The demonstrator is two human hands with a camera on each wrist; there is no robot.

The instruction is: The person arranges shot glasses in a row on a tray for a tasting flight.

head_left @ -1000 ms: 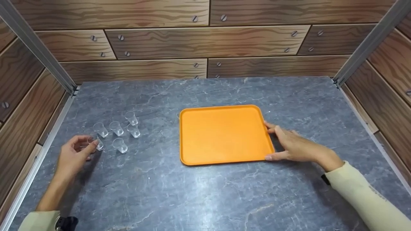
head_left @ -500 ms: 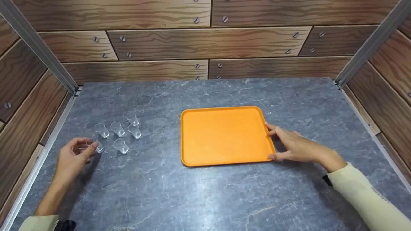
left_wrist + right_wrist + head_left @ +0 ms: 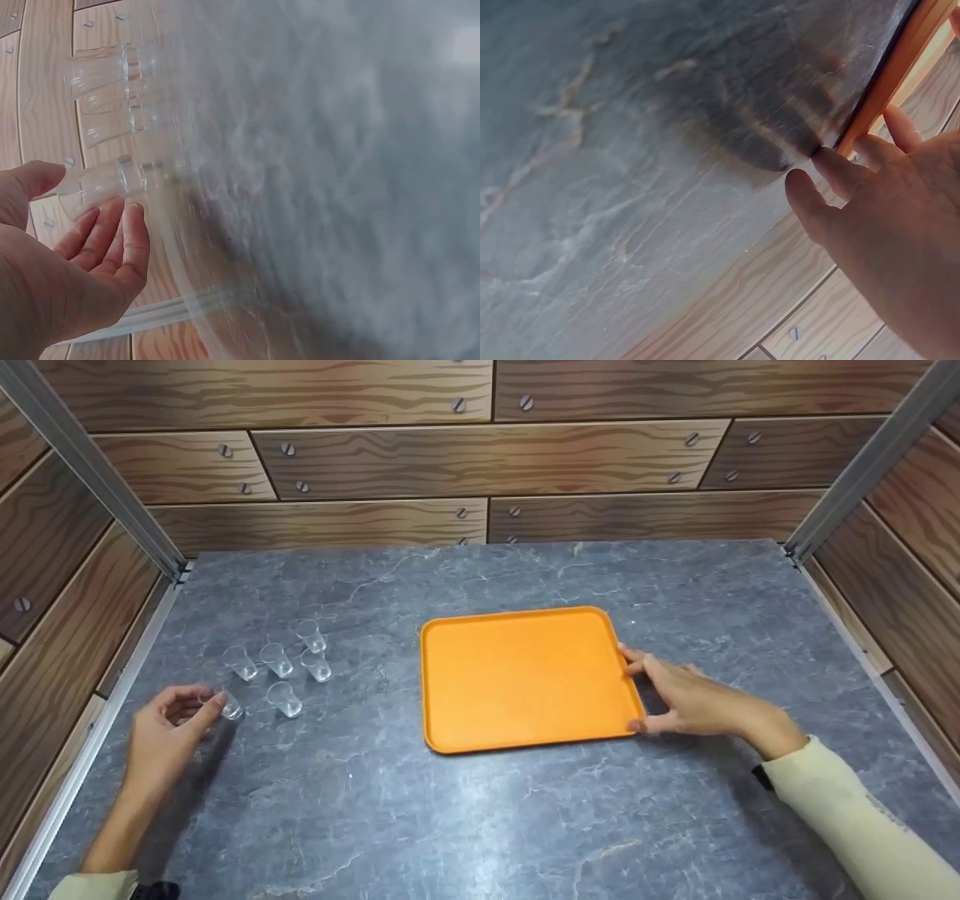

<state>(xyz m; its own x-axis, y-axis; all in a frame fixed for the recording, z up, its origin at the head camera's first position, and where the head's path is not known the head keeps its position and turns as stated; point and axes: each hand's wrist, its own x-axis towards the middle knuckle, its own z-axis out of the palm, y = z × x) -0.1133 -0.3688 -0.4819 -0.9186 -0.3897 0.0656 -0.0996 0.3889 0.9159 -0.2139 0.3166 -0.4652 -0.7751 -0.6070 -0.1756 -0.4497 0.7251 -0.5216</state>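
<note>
At the left of the head view, my left hand [image 3: 161, 746] holds a small clear shot glass [image 3: 230, 706] between thumb and fingers. The left wrist view shows that glass [image 3: 105, 186] between my thumb [image 3: 46, 178] and fingertips [image 3: 135, 232]; whether all of them touch it is unclear. Beyond it stand several more clear shot glasses [image 3: 284, 701], upright in a loose cluster. An orange tray [image 3: 525, 679] lies flat right of centre. My right hand [image 3: 694, 697] touches the tray's right edge with extended fingers, its thumb at the near right corner.
The grey marbled tabletop [image 3: 480, 817] is bounded at the back by a wood-patterned wall [image 3: 480, 461]. Similar wood-patterned panels flank both sides. Metal posts [image 3: 112, 487] rise at the back corners. Table surface lies between the glasses and the tray.
My left hand and its shot glass have shifted slightly toward me and left, away from the other glasses. The tray has turned very slightly, its near left corner lower. My right hand stays at its edge.
</note>
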